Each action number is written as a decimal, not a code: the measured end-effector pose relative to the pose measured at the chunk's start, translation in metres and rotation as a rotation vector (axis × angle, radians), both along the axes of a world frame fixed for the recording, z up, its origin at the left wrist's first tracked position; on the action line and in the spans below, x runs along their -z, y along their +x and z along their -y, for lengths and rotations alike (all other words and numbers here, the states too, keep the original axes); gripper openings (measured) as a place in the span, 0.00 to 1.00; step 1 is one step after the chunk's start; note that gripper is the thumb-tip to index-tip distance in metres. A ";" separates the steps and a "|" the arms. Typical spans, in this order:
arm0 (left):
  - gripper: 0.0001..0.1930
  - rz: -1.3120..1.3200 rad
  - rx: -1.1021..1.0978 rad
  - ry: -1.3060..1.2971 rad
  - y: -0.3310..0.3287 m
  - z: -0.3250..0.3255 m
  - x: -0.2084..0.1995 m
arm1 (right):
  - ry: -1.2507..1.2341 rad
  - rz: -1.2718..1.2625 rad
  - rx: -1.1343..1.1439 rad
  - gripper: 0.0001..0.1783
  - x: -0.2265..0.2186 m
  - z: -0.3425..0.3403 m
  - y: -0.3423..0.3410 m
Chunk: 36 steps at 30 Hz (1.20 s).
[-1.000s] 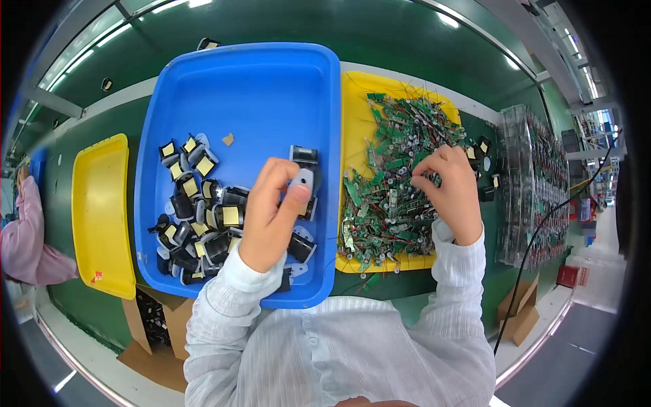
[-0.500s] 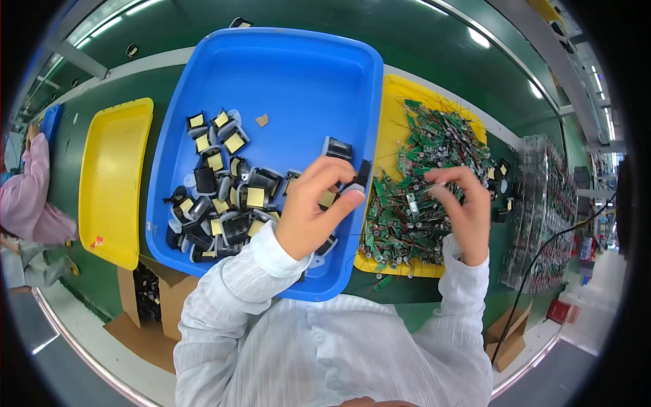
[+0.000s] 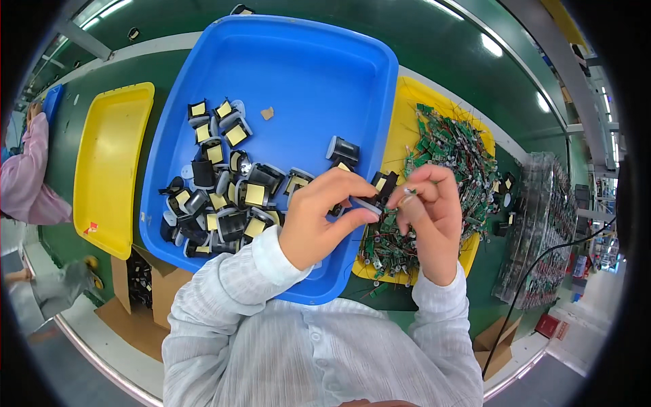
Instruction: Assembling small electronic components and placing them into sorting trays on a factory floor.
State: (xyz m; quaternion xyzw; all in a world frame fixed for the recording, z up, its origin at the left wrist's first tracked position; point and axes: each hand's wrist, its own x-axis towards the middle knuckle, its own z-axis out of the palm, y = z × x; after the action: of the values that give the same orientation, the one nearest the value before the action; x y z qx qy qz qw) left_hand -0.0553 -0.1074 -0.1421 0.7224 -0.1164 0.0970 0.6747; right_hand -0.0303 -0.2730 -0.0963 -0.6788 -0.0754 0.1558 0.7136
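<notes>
My left hand is closed on a black plastic housing with a pale yellow pad and a grey edge, over the right rim of the blue tray. My right hand has come up close beside it, thumb and fingers pinched together. A small pale, shiny bit shows at those fingertips, too small to name. Many similar black housings lie heaped in the blue tray. Beneath my right hand, a pile of small green circuit boards with thin wires covers a yellow tray.
Another yellow tray lies to the left, with an open cardboard box below it. Stacked clear trays of wired parts stand at the right, behind a black cable. A person in a pink sleeve works at far left.
My right hand has moved left from over the circuit boards to the housing, and its fingers have closed. My left hand has shifted slightly right, turning the housing so its yellow pad shows.
</notes>
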 end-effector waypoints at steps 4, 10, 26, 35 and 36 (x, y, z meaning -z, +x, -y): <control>0.12 -0.015 -0.043 0.013 0.000 -0.002 -0.002 | 0.095 -0.120 0.009 0.07 0.007 0.001 0.004; 0.12 0.004 -0.044 0.073 0.001 -0.001 -0.001 | 0.288 -0.211 -0.008 0.07 0.013 -0.001 0.002; 0.12 0.018 -0.088 0.140 0.002 -0.002 0.001 | 0.229 -0.301 0.010 0.10 0.006 -0.002 0.003; 0.12 0.131 -0.094 0.181 0.002 0.001 0.001 | 0.076 0.018 -0.002 0.06 0.011 0.000 -0.004; 0.12 0.162 -0.093 0.190 0.002 0.002 0.002 | 0.076 0.017 0.000 0.06 0.012 -0.001 -0.005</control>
State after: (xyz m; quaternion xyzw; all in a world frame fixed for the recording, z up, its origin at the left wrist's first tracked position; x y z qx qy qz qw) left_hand -0.0533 -0.1096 -0.1437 0.7775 -0.1456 0.1749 0.5862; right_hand -0.0354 -0.2721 -0.1087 -0.6526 -0.0873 0.1471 0.7382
